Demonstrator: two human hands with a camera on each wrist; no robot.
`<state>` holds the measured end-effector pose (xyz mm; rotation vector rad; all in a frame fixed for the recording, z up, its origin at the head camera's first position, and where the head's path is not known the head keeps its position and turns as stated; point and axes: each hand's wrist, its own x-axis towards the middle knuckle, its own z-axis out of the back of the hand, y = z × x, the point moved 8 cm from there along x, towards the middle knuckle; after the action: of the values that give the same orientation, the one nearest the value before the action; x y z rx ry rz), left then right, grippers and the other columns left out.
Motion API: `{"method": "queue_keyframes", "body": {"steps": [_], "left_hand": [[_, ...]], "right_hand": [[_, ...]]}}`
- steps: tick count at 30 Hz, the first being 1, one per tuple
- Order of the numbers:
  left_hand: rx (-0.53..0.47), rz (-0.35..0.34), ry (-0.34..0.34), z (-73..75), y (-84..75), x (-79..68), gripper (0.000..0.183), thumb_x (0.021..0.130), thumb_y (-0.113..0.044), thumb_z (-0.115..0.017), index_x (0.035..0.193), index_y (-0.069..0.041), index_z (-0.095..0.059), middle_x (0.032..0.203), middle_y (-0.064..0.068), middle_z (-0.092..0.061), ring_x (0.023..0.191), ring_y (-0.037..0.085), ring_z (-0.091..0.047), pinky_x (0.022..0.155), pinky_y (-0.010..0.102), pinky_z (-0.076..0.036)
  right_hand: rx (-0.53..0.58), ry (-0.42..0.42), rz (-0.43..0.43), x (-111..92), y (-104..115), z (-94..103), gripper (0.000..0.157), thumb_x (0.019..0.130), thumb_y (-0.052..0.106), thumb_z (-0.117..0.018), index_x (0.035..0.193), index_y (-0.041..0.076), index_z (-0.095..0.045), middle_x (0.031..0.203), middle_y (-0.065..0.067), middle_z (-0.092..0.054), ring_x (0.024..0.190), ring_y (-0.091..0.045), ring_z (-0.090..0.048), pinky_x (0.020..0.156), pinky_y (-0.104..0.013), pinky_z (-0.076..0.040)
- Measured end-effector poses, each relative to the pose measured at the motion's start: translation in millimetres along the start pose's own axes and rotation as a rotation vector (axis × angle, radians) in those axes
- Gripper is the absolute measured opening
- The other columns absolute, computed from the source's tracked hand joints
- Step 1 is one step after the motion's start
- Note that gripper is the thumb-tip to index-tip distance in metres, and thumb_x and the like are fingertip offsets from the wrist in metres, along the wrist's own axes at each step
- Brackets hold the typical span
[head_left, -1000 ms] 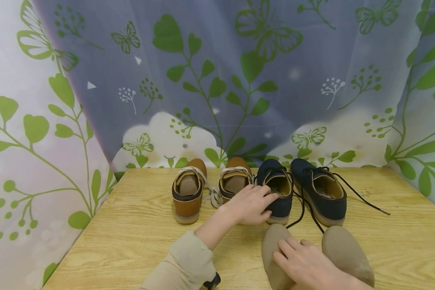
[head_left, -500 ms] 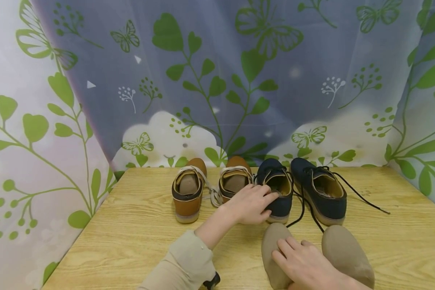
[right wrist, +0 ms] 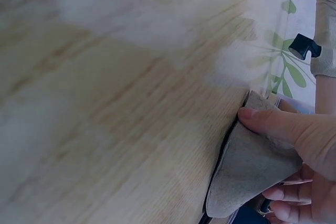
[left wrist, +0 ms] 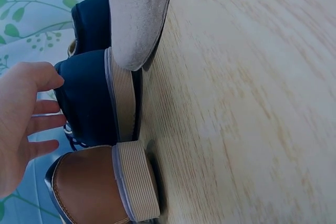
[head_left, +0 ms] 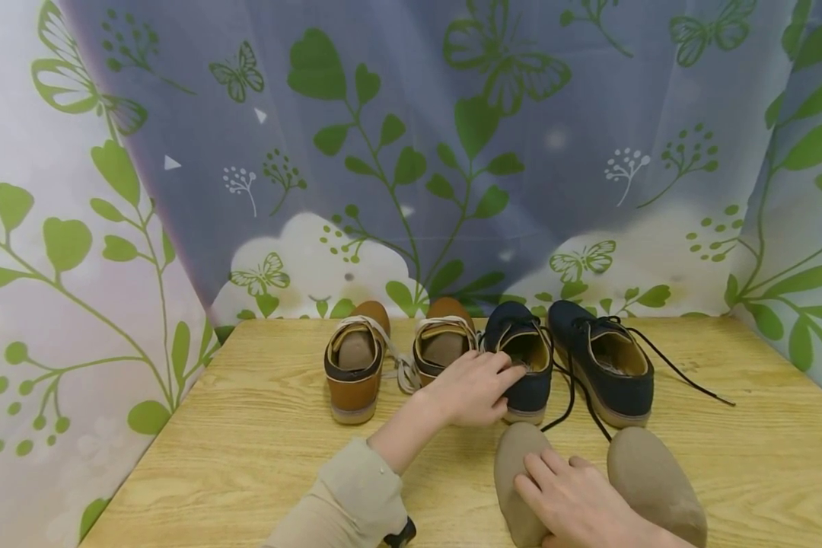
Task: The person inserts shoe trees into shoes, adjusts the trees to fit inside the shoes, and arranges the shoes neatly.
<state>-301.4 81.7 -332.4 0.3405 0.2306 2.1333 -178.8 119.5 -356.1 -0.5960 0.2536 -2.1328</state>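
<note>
My left hand [head_left: 466, 387] lies over the heel of the left navy lace-up shoe [head_left: 529, 399]. In the left wrist view its thumb touches the shoe's top edge [left wrist: 86, 95], while the other fingers stretch loosely alongside. My right hand [head_left: 582, 498] rests over the left of two beige shoes [head_left: 517, 449], whose rounded toe faces the navy pair. Seen from the right wrist, the thumb lies along the beige upper [right wrist: 252, 166] and the relaxed fingers are at its far side. The hand hides much of that shoe. Its mate [head_left: 657, 479] sits just to the right.
Two brown shoes, left [head_left: 354, 396] and right [head_left: 445, 346], with pale laces stand left of the navy pair. The right navy shoe [head_left: 630, 396] trails a black lace across the wooden table [head_left: 246, 457]. A printed cloth [head_left: 411, 152] hangs behind.
</note>
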Motion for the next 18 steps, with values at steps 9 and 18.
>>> {"method": "queue_keyframes", "body": {"steps": [9,18], "left_hand": [[-0.008,0.006,0.004,-1.4,0.5,0.3,0.047,0.092,-0.028,-0.05,0.138,-0.019,-0.045,0.121,-0.001,-0.05,0.105,0.014,-0.052,0.09,0.029,-0.04],[-0.008,0.006,-0.003,-1.7,0.5,0.8,0.047,0.092,-0.029,-0.05,0.138,-0.019,-0.045,0.121,-0.001,-0.05,0.105,0.014,-0.052,0.091,0.029,-0.04]], "right_hand": [[-0.009,0.0,0.0,2,-1,6.2,0.055,0.046,0.041,-0.082,0.079,0.013,-0.05,0.077,-0.002,-0.042,0.062,-0.016,-0.039,0.043,-0.024,-0.028],[-0.024,-0.032,-0.001,4,-3,17.4,0.054,0.046,0.039,-0.083,0.079,0.013,-0.05,0.079,-0.003,-0.044,0.063,-0.017,-0.04,0.044,-0.024,-0.029]]}}
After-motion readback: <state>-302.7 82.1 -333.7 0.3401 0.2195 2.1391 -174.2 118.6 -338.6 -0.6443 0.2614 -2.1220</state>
